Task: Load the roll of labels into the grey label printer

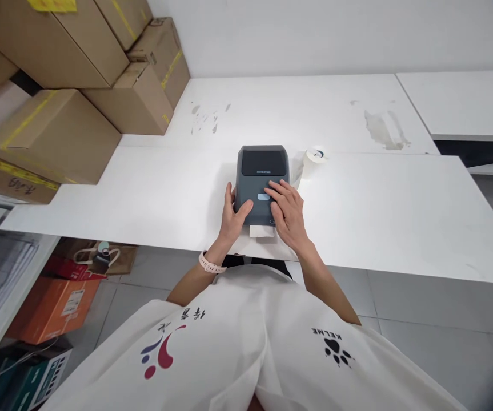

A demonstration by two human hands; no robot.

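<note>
A dark grey label printer (255,212) with a glossy black window sits on the white table in front of me. White label paper (262,231) sticks out of its near edge. My left hand (232,216) lies along the printer's left side, its thumb on the top and its fingers partly hidden beyond the edge. My right hand (288,210) rests on the right part of the lid with the fingers spread, close to a small light button (263,196). Behind the printer's right side stands a roll of white labels (313,163), a strip of it running toward the printer.
Cardboard boxes (57,134) with yellow tape are stacked on the table's left end. Below, an orange box (60,302) and a paper bag (113,261) are on the floor beside a shelf (19,268). The white table (383,211) has worn patches toward the wall.
</note>
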